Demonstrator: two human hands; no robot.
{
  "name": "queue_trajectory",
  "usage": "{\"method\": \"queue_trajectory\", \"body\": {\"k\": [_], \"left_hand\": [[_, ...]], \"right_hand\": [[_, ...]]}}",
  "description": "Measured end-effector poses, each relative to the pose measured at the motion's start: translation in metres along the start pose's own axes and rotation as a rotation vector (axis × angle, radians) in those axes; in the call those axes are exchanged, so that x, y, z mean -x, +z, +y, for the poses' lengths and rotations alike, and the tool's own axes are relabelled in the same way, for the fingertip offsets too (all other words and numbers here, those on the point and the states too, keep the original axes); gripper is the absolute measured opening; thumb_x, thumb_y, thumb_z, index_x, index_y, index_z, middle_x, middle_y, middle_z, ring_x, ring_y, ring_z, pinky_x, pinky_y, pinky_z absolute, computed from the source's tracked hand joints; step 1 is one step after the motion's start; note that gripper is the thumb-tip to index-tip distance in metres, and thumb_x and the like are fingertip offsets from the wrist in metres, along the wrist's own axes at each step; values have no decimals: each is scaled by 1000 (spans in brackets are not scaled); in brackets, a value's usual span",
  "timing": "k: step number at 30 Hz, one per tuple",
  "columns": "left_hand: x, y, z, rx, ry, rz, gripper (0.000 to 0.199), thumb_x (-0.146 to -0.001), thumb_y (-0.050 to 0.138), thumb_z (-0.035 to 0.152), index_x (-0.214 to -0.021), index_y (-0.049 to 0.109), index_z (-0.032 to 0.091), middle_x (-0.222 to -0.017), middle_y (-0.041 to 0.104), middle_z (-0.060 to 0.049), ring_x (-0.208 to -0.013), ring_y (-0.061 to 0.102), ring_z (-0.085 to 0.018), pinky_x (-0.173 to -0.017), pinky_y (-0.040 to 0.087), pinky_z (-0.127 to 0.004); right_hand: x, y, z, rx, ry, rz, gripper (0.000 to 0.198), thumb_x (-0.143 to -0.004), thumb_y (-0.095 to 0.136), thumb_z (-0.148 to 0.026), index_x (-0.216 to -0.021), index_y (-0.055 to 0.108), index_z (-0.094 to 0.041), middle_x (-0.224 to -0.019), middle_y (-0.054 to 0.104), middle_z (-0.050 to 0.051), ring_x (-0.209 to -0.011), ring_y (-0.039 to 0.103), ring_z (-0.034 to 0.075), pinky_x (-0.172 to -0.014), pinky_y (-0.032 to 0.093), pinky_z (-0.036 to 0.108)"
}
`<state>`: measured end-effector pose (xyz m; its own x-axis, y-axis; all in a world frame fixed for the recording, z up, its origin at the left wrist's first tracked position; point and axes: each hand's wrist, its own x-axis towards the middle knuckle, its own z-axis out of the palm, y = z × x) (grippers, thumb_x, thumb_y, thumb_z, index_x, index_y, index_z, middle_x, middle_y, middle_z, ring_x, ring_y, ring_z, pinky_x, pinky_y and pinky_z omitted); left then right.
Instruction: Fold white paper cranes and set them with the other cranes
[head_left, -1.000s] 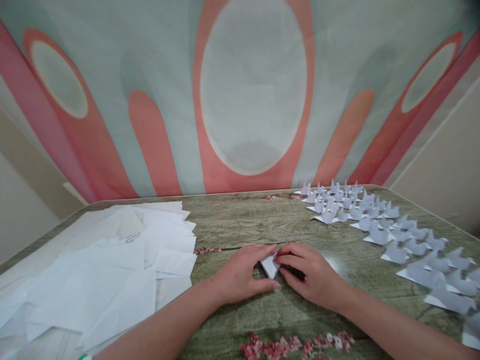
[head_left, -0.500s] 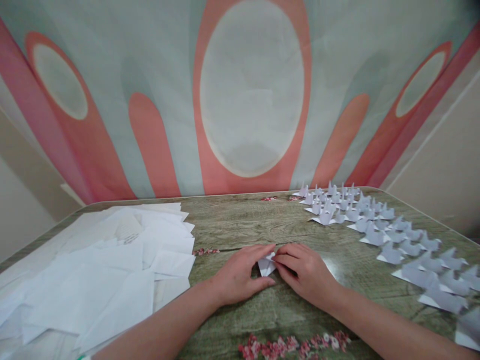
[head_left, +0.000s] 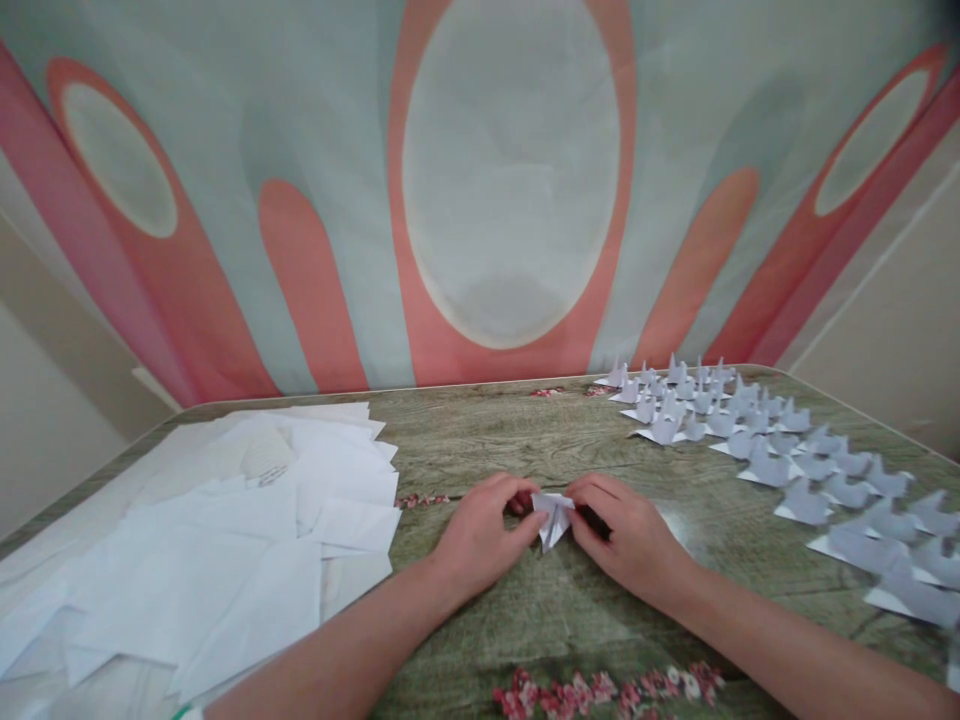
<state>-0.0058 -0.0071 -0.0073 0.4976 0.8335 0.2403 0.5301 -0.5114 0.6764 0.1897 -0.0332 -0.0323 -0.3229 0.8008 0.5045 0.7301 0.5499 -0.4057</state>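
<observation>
A small piece of folded white paper (head_left: 553, 522) is held between my two hands, just above or on the tabletop near the middle. Its lower end narrows to a point facing me, and creases run down its centre. My left hand (head_left: 491, 530) pinches its left upper corner between thumb and fingers. On the other side my right hand (head_left: 619, 528) grips the right upper corner with thumb and fingertips. The fingertips cover both corners.
White paper sheets (head_left: 225, 560) lie in a loose overlapping pile at the left. Several folded paper birds (head_left: 802, 500) stand in rows along the right side. The wood-patterned table (head_left: 465, 425) has printed pink flowers and meets a patterned backdrop (head_left: 510, 365) behind.
My left thumb has moved up from the table onto the paper, so both hands now pinch its upper corners. More of the paper shows, its point towards me. The view has shifted slightly.
</observation>
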Motion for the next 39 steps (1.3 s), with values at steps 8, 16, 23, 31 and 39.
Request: {"method": "queue_trajectory", "body": {"k": [8,16,23,31,39], "left_hand": [[1,4,1,-47,-18,-3,16,-80,53,19,-87,68,21,-78,66,0,-70,59,-14,-67,44,-23],[2,5,9,-419,20,-24,14,-80,53,22,-85,66,24,-80,66,0,-72,60,-16,-61,41,-23],[5,5,9,-547,157,-39,17,-83,49,21,-93,63,23,-82,67,-2,-78,61,-19,-69,43,-29],[7,4,10,-253,61,43,18,-85,49,25,-98,61,24,-87,67,1,-77,61,-15,-70,44,-24],[1,4,6,-293,8,77,16,-85,48,25,-79,63,20,-79,64,-1,-79,56,-17,-72,41,-28]], "right_hand": [[-1,2,-4,-61,6,-30,10,-81,51,-12,-84,59,-18,-80,59,5,-76,55,17,-70,46,30],[0,4,-6,-36,-69,2,15,-81,50,-11,-88,61,-19,-84,60,5,-79,57,17,-71,48,31],[0,5,-9,-98,-17,-17,26,-76,49,-4,-95,58,-19,-93,57,6,-85,56,19,-75,48,33],[-2,2,-2,-242,65,14,14,-80,50,-10,-85,59,-20,-83,57,3,-77,56,16,-70,48,29],[-3,1,-2,-238,146,14,10,-82,50,-13,-77,57,-19,-79,55,2,-73,54,15,-66,44,27]]}}
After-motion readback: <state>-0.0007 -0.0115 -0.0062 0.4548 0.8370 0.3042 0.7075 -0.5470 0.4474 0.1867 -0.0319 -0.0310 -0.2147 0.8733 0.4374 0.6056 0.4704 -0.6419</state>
